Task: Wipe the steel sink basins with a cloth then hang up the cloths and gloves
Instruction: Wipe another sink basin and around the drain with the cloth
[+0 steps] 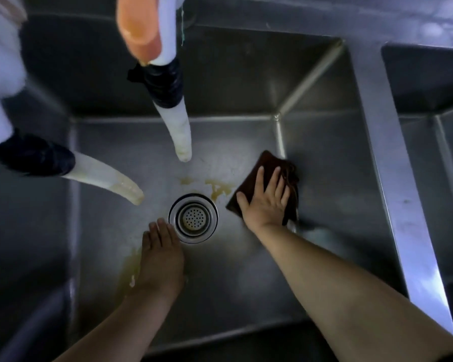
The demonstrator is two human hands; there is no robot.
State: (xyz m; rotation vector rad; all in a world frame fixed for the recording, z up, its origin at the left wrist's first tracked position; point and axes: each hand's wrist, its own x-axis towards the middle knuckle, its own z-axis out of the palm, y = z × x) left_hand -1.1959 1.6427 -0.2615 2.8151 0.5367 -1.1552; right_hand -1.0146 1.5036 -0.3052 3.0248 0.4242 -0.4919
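I look straight down into a steel sink basin (246, 283). A round drain strainer (193, 218) sits in the middle of its floor. My right hand (264, 202) lies flat with spread fingers on a dark brown cloth (256, 173), pressing it onto the basin floor to the right of the drain. My left hand (160, 257) rests flat on the bare floor just left of and below the drain, holding nothing. Yellow-brown stains (215, 188) mark the floor above the drain, and more stains (128, 267) lie beside my left hand.
Two white hose spouts with black tape hang into the basin: one spout (181, 131) above the drain, the other spout (107, 178) at the left. A steel divider (392, 178) separates a second basin (445, 126) at the right.
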